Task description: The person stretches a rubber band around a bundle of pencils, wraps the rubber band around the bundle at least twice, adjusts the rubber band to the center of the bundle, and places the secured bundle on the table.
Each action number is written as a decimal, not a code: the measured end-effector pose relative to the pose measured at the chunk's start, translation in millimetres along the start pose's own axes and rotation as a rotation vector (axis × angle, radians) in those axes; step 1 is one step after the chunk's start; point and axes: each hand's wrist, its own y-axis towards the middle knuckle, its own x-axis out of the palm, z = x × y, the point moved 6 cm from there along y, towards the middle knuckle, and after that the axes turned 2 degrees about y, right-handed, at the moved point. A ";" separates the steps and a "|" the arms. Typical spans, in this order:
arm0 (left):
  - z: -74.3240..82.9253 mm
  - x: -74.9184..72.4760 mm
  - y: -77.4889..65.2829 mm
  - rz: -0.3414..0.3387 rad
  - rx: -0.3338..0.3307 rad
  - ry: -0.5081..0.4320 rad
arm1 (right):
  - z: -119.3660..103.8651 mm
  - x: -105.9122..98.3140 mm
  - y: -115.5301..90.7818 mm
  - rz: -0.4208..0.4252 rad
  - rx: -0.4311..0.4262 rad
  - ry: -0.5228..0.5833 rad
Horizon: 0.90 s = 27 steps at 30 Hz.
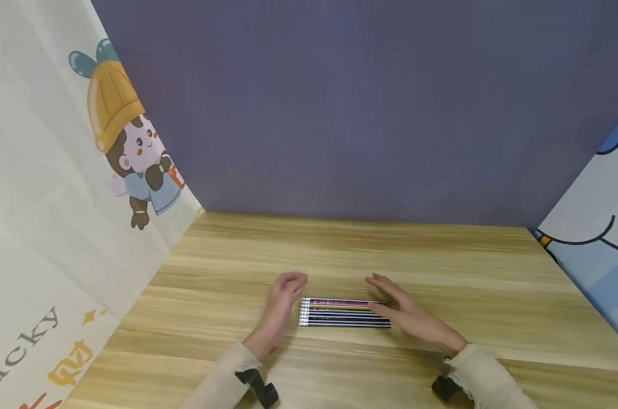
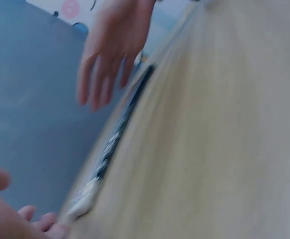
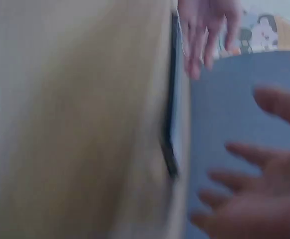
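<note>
Several pencils (image 1: 339, 313) lie side by side in a flat row on the wooden table, their silver ferrules and pale eraser ends lined up at the left. Most look dark with white stripes; a reddish one and a yellow one are toward the far side. My left hand (image 1: 277, 309) is beside the eraser ends with its fingers loosely bent and holding nothing. Over the other end of the row is my right hand (image 1: 413, 318), its fingers spread and relaxed, hiding part of the far pencils. Both wrist views show the row (image 2: 119, 132) blurred, low on the tabletop.
A dark grey-blue panel (image 1: 360, 113) stands along the table's back edge. On the left is a white wall (image 1: 28, 170) with a cartoon figure and lettering; another printed wall (image 1: 595, 250) stands at the right. The wooden table (image 1: 247, 244) extends around the pencils.
</note>
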 end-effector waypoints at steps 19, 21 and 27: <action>28.7 -5.5 -22.5 -0.603 0.218 0.846 | -3.2 -17.9 -36.8 -0.270 -0.061 -0.286; 27.6 -5.4 -20.8 -0.587 0.222 0.867 | -5.1 -17.1 -33.6 -0.246 -0.079 -0.317; 23.7 -3.3 -15.8 -0.566 0.236 0.960 | -7.0 -15.0 -27.0 -0.228 -0.071 -0.373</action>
